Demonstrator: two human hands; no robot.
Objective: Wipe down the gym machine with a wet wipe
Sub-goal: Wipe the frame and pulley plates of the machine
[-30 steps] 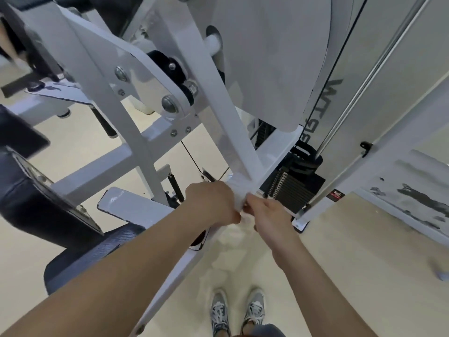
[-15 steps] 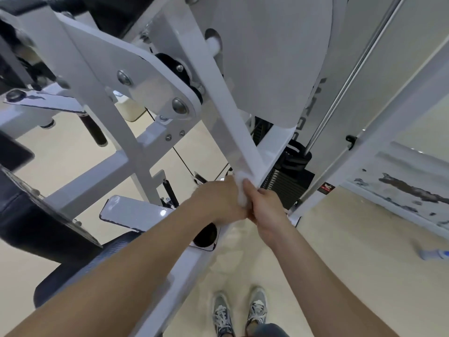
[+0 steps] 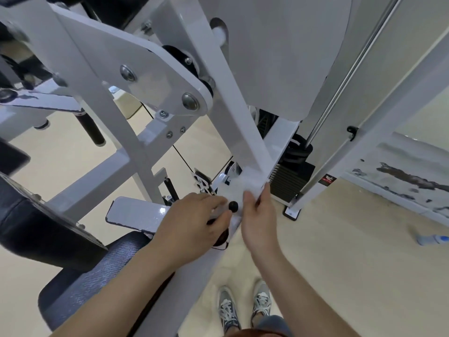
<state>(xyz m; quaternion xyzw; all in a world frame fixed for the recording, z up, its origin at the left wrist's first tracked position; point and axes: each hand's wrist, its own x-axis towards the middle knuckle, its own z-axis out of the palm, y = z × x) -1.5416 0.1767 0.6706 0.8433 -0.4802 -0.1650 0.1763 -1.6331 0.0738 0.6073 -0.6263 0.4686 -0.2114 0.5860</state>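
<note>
The white gym machine fills the view, and one slanted bar runs down to a joint near my hands. A white wet wipe lies wrapped over the bar's lower end. My right hand pinches the wipe's lower edge from the right. Lower and to the left, my left hand has curled fingers beside a small black knob. Blur hides whether it holds any of the wipe.
A black weight stack and a guide rod stand right of the bar. Dark seat pads sit at the lower left. A thin cable crosses behind. A spray bottle lies on the beige floor. My shoes are below.
Both hands were together gripping the wipe on the bar. My left hand has since dropped down and left, uncovering the black knob. The view has moved closer.
</note>
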